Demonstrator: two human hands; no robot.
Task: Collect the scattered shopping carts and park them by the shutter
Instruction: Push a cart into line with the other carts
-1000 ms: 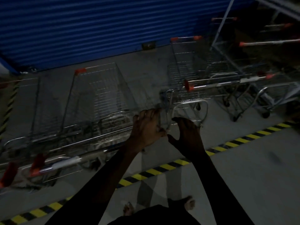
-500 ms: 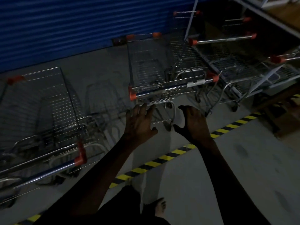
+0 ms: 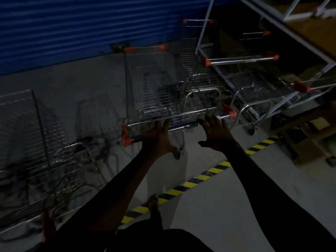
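Both our left hand [image 3: 156, 138] and right hand [image 3: 217, 135] are spread at the handle of a cart [image 3: 151, 88], gripping nothing yet. It stands before the shutter [image 3: 72, 30] with other carts [image 3: 240, 60] beside it, so parking looks mostly done; this one may need nudging in.

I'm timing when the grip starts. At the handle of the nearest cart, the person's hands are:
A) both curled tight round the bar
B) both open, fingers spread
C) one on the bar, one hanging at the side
B: the left hand and right hand both show straight, spread fingers at the cart handle, not wrapped round it.
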